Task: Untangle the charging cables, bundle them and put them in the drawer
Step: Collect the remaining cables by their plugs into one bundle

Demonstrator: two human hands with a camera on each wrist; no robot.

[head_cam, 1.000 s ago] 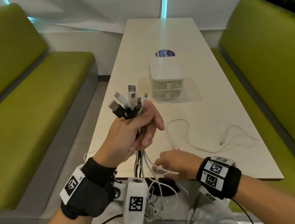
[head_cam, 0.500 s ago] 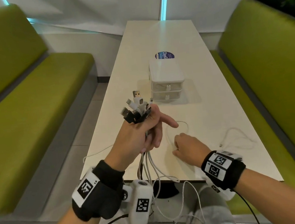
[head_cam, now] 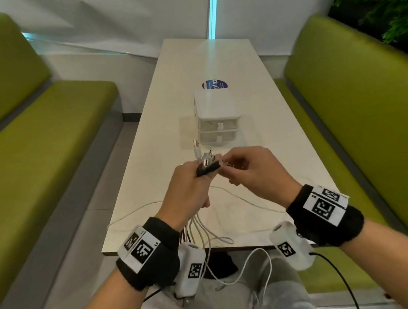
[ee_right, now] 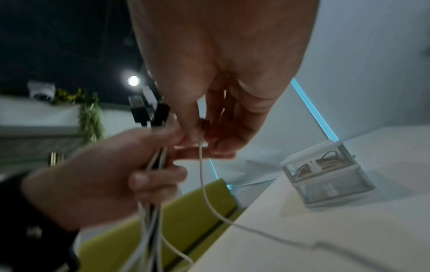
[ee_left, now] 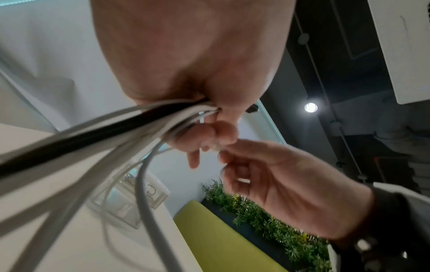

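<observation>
Gathering cable ends above the tabletop (head_cam: 211, 58)

Left hand (head_cam: 185, 190) is gripping the cable bunch (head_cam: 205, 165); right hand (head_cam: 254, 171) is pinching a white cable's end (ee_right: 202, 145) beside it.

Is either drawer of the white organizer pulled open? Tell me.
No. In the head view both drawers of the white organizer sit flush, closed, on the table.

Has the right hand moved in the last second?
Yes. The right hand has lifted off the table and come up toward the drawer box, meeting the left hand at the cable ends.
</observation>
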